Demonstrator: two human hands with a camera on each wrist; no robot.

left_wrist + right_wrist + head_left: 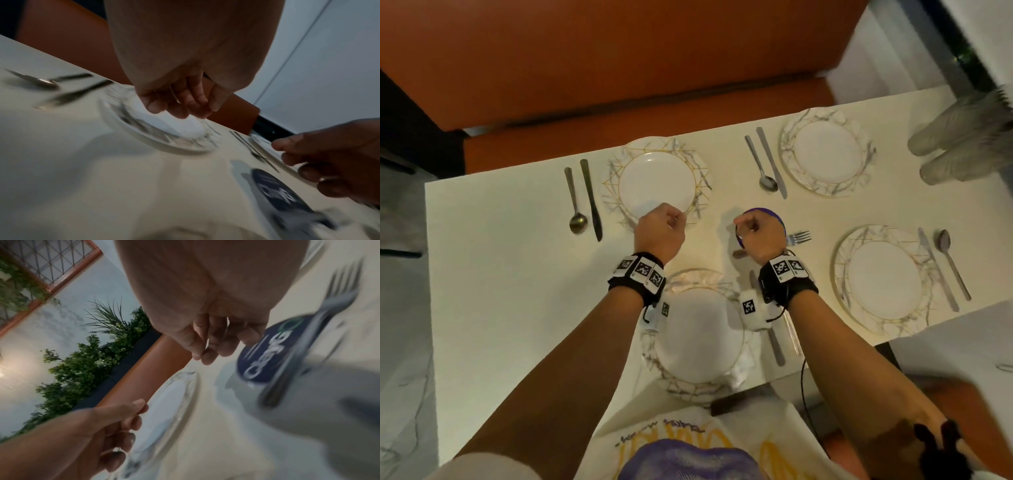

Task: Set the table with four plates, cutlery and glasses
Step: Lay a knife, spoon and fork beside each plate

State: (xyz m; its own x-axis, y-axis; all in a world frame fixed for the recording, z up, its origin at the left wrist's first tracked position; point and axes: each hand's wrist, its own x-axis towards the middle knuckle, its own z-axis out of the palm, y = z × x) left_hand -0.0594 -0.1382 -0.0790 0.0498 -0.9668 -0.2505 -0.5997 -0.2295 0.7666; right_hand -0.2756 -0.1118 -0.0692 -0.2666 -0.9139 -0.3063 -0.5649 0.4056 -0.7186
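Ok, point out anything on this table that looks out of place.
The fork lies across the blue coaster mid-table, by no plate, while every spoon and knife sits beside one. The glasses are bunched at the far right corner.

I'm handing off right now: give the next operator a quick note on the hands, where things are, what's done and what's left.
Left hand and right hand: loosely curled, holding nothing, above the table centre.
Done: four plates out; far-left plate, far-right plate and near-right plate each have a knife and spoon; near plate has cutlery, partly hidden.
Left: forks lie on the blue disc; glasses sit at the far right corner. Distribute both.
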